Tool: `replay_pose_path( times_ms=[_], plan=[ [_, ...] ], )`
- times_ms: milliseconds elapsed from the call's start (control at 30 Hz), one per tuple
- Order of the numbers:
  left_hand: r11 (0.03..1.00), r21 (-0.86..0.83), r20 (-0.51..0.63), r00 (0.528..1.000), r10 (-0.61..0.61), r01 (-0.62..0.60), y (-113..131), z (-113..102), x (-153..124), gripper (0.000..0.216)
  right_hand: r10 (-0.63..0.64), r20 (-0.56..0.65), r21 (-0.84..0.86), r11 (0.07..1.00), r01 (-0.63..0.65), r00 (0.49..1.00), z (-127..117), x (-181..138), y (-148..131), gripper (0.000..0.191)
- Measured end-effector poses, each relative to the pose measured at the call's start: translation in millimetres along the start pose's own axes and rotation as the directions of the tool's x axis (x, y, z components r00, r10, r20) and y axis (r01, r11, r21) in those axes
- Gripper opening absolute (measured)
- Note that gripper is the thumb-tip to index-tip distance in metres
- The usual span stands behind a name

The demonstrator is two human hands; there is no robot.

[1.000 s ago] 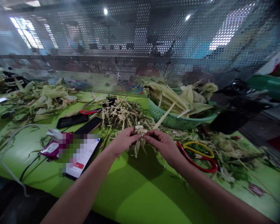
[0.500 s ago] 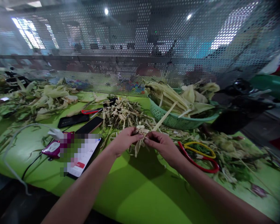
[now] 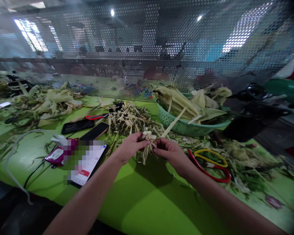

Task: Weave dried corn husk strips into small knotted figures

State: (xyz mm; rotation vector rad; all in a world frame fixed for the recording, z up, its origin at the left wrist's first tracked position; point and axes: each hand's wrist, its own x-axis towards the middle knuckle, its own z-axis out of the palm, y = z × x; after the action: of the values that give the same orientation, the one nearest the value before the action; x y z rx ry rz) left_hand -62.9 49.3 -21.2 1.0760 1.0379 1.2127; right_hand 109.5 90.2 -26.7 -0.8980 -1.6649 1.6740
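My left hand (image 3: 132, 147) pinches a small bunch of pale dried corn husk strips (image 3: 147, 153) between thumb and fingers. Close beside it, my right hand (image 3: 170, 151) has thumb and forefinger pressed together on the same bunch. One long flat husk strip (image 3: 173, 123) sticks up from near the right fingers toward the basket. Loose husk ends hang below the fingertips. Just beyond my hands lies a heap of knotted husk pieces (image 3: 129, 119). To the right of my right hand rest scissors with red and yellow handles (image 3: 224, 176), their blades hidden.
A green basket (image 3: 171, 122) full of husks stands behind my right hand. On the left are phones (image 3: 94, 132), a red cutter (image 3: 95, 117), a purple packet (image 3: 55, 156), a white cable (image 3: 8, 169) and a husk pile (image 3: 56, 98). A perforated metal screen (image 3: 137, 49) closes the back.
My right fingertips have shifted slightly at the bunch, while my left hand keeps its hold. At the far left, another person's hand has moved back from a small white object.
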Motion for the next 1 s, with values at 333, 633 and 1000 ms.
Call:
replay_pose_path(
  times_ms=[333, 633, 1000],
  plan=[
    [1.0, 0.003, -0.039, 0.999, -0.01, 0.011, 2.9, -0.2, 0.4, 0.028, -0.023, -0.015, -0.05, 0.998, 0.023, 1.0, -2.3, 1.4, 0.1, 0.025],
    [1.0, 0.029, -0.06, 0.998, -0.003, 0.005, -0.4, -2.1, 1.4, 0.025, 0.005, -0.03, -0.05, 0.999, -0.006, 1.0, -2.1, 0.4, -1.7, 0.025],
    [0.999, 0.038, -0.093, 0.996, 0.002, 0.002, 1.7, -1.9, 2.0, 0.02, -0.073, -0.078, -0.201, 0.978, 0.056, 0.994, -5.4, 4.3, 1.8, 0.024]
  ],
)
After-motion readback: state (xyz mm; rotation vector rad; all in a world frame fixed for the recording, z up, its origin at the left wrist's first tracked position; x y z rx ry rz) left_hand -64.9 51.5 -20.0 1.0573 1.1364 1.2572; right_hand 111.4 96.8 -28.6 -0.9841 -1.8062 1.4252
